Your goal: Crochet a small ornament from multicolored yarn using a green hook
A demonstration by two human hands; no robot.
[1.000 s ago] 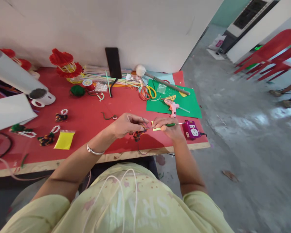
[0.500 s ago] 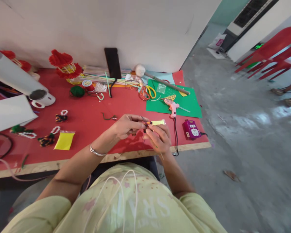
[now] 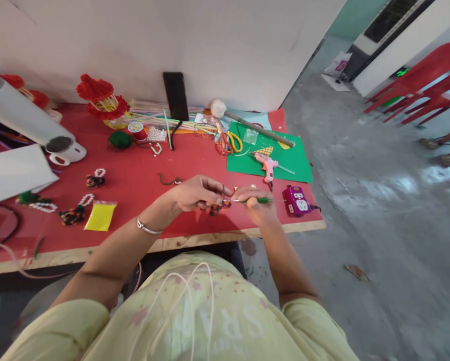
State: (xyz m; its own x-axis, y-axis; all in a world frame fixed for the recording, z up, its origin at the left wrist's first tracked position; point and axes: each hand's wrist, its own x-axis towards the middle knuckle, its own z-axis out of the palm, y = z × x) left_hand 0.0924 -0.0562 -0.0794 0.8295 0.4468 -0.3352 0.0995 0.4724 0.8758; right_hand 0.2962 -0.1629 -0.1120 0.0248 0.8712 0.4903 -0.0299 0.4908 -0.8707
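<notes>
My left hand (image 3: 195,193) is closed in a pinch on a small dark multicoloured crocheted yarn piece (image 3: 219,207), just above the red tabletop near its front edge. A strand of yarn stands up from the piece by the fingertips. My right hand (image 3: 261,209) grips a green-handled crochet hook (image 3: 263,200), whose metal shaft points left towards the yarn. The hook's tip is too small to make out at the yarn. A short dark green yarn piece (image 3: 168,179) lies on the table beyond my left hand.
Right of my hands are a pink glue gun (image 3: 267,166) on green paper (image 3: 302,159) and a purple power socket box (image 3: 297,200). To the left lie a yellow packet (image 3: 100,216), beaded yarn pieces (image 3: 73,214) and a white mug (image 3: 67,150). A phone (image 3: 175,96) leans on the wall.
My right hand has left its pinch on the yarn piece and now holds a green crochet hook, slightly further right. The yellow packet behind it is now mostly covered. My left hand keeps the yarn.
</notes>
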